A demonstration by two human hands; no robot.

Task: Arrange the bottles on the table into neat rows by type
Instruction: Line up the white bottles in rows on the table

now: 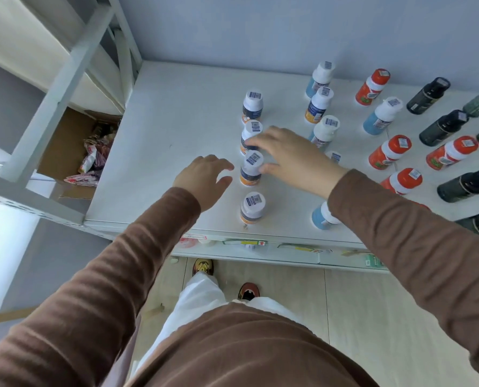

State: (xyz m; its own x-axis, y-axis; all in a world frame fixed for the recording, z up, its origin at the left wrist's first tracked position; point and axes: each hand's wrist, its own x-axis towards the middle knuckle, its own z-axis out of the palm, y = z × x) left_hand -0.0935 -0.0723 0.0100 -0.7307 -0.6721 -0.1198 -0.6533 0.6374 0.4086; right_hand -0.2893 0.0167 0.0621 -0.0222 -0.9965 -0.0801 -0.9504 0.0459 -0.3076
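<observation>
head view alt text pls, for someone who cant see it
A person's right hand touches white-capped orange-banded bottles standing in a column on a white table; the left hand hovers open beside them. Blue, red and dark bottles stand further right.

Pretty bright, even light all over, with the white table [176, 113] nearly washed out and only faint, soft shadows cast under things. Straight lines get bent hard toward the edges by the wide-angle lens, and fine detail is smeared a bit.
</observation>
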